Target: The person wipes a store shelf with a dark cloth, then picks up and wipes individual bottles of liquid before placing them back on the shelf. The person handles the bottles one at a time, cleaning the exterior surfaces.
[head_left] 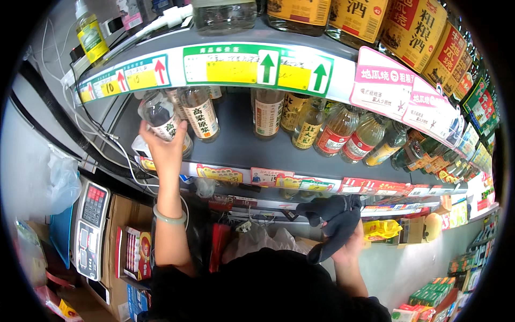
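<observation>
My left hand [165, 149] is wrapped round a clear glass bottle [156, 109] with a white label, at the left end of the middle shelf. The bottle leans slightly. Just right of it stands a similar clear bottle [200, 115], and farther along is another clear bottle [267, 115] with a pale label. My right hand [350, 246] grips a crumpled dark grey cloth [338, 222] in front of the lower shelves. Folds of the cloth hide part of the fingers.
Bottles with red labels [336, 130] line the shelf to the right. Overhead, a shelf edge with price tags [230, 70] carries large yellow-labelled jugs [416, 29]. Loose cables [102, 134] hang at the left, above a scale with a keypad [90, 231]. Stacked boxes [433, 291] stand at the lower right.
</observation>
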Demonstrator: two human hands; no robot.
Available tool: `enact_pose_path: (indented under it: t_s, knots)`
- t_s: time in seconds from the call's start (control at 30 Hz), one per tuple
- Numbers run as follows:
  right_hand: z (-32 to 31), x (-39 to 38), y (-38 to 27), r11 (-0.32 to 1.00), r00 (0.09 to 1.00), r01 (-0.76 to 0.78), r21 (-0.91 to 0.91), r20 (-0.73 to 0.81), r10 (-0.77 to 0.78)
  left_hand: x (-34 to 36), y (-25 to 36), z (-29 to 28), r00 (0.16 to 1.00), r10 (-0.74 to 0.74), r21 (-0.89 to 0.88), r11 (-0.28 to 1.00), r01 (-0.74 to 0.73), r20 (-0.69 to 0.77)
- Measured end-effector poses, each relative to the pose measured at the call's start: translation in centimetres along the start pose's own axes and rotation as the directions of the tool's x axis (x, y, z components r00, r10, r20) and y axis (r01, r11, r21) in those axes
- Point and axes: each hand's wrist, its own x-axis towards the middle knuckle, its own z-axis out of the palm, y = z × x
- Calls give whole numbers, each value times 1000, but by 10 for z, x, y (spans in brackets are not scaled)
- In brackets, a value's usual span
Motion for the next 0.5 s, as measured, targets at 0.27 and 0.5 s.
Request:
enact_pose_path:
  t_s: [0.27, 0.5]
  knots:
    - [-4, 2, 4, 999, 998, -19, -27, 67, 21, -17, 21, -2, 994, -108, -189, 976, 106, 1]
    - [-7, -1, -3, 997, 995, 67, -44, -70, -70, -20, 37, 13, 996, -21, -237, 970, 42, 92]
